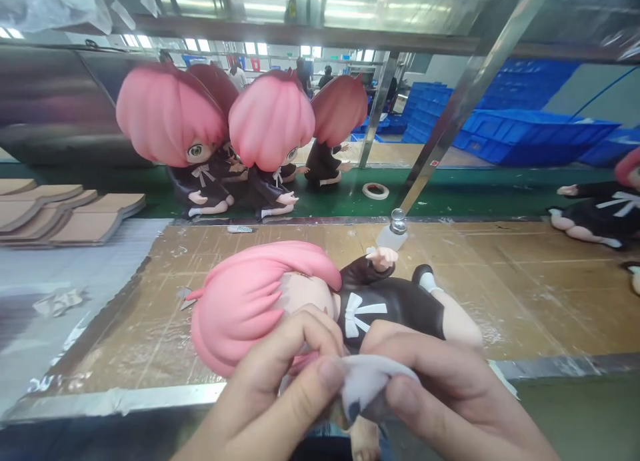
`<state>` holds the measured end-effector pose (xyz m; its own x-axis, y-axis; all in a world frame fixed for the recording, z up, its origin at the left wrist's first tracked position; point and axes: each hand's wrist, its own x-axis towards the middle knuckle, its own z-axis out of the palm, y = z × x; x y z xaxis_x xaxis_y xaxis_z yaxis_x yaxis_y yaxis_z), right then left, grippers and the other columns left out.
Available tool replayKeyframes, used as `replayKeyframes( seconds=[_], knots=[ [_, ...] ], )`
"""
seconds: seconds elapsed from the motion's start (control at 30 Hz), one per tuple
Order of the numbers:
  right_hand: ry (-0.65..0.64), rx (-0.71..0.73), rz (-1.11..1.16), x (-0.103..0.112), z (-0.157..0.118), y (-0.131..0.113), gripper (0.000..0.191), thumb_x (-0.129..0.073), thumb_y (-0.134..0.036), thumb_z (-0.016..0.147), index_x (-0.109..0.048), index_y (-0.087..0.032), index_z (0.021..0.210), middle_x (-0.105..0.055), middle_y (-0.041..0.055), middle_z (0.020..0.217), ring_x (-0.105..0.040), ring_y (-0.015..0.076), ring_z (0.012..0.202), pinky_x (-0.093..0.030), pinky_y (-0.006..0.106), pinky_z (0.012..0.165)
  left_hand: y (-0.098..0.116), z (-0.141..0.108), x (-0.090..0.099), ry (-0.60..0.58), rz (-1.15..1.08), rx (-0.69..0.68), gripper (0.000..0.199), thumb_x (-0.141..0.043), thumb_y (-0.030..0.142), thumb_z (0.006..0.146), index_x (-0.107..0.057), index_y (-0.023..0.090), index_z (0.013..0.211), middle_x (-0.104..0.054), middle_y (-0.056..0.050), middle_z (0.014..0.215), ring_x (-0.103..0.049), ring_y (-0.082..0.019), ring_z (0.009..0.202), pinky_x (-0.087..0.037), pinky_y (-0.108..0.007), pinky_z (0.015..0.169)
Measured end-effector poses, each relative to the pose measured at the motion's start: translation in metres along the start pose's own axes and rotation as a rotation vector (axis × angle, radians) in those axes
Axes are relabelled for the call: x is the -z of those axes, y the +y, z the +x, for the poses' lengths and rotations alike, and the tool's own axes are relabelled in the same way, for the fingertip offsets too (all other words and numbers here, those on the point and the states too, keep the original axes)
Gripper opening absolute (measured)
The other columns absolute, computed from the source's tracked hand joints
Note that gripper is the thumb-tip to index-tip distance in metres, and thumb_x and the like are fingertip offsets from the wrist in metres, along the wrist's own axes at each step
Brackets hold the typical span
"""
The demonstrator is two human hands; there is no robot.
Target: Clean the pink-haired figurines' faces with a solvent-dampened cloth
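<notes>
Both my hands are close together at the bottom middle, in front of a pink-haired figurine (pixel 240 308) in a black dress with a white bow. The figurine lies on its back on the brown work surface, its head to the left. My left hand (pixel 285 381) pinches the left edge of a small white cloth (pixel 367 378) between thumb and fingers. On the cloth's right side, my right hand (pixel 435 388) grips it the same way. A dark spot shows on the cloth. The cloth covers part of the figurine's near side.
Several similar figurines (pixel 273 124) kneel on the green strip behind. A pump-top bottle (pixel 393 231) stands beyond the lying figurine, near a tape roll (pixel 375 191). Brown curved pieces (pixel 90 218) are stacked at left. A metal post (pixel 460 94) slants down at right, before blue crates (pixel 530 134).
</notes>
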<state>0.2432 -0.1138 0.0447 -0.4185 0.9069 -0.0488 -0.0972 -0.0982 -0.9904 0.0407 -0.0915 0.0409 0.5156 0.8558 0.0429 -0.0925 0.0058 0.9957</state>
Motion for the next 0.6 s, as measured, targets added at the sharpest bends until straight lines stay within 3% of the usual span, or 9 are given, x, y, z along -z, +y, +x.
replayKeyframes(
  seconds=[0.1, 0.17, 0.33, 0.5, 0.6],
  knots=[
    [-0.017, -0.018, 0.041, 0.002, -0.005, -0.002, 0.025, -0.063, -0.045, 0.098, -0.073, -0.021, 0.096, -0.060, 0.0020, 0.086, -0.054, 0.0105, 0.077, -0.045, 0.020, 0.068, -0.001, 0.000, 0.001, 0.012, -0.233, 0.137, 0.032, -0.052, 0.050, 0.101, -0.055, 0.022, 0.085, -0.054, 0.000, 0.082, -0.052, -0.012, 0.069, -0.043, -0.022, 0.059],
    [-0.067, -0.018, 0.082, 0.003, -0.006, 0.002, 0.026, -0.063, -0.043, 0.099, -0.071, -0.018, 0.095, -0.058, 0.0015, 0.086, -0.051, 0.0088, 0.076, -0.041, 0.017, 0.067, -0.002, 0.001, -0.002, 0.081, -0.289, 0.105, 0.034, -0.054, 0.049, 0.101, -0.054, 0.021, 0.082, -0.051, 0.001, 0.075, -0.047, -0.010, 0.062, -0.040, -0.021, 0.055],
    [-0.122, -0.188, 0.408, -0.002, -0.011, 0.012, 0.035, -0.071, -0.047, 0.093, -0.064, -0.013, 0.098, -0.054, 0.0014, 0.083, -0.049, 0.0076, 0.072, -0.037, 0.017, 0.067, 0.000, 0.003, -0.017, 0.195, -0.187, -0.043, 0.034, -0.060, 0.044, 0.099, -0.053, 0.019, 0.077, -0.045, 0.003, 0.073, -0.041, -0.010, 0.066, -0.037, -0.019, 0.058],
    [-0.221, -0.281, 0.537, -0.010, -0.018, 0.012, 0.045, -0.076, -0.053, 0.084, -0.064, -0.010, 0.090, -0.048, 0.0001, 0.073, -0.043, 0.0059, 0.063, -0.033, 0.017, 0.060, 0.005, -0.007, -0.026, 0.184, -0.202, 0.026, 0.039, -0.063, 0.050, 0.096, -0.049, 0.021, 0.075, -0.037, 0.006, 0.062, -0.029, -0.007, 0.053, -0.023, -0.018, 0.046],
    [-0.181, -0.368, 0.500, -0.011, -0.029, 0.018, 0.047, -0.082, -0.055, 0.078, -0.063, -0.013, 0.088, -0.048, -0.0013, 0.070, -0.038, 0.0048, 0.058, -0.026, 0.017, 0.055, 0.010, -0.016, -0.031, 0.218, -0.263, 0.144, 0.042, -0.066, 0.056, 0.091, -0.048, 0.021, 0.077, -0.036, 0.006, 0.057, -0.028, -0.007, 0.049, -0.019, -0.020, 0.046]
  ],
)
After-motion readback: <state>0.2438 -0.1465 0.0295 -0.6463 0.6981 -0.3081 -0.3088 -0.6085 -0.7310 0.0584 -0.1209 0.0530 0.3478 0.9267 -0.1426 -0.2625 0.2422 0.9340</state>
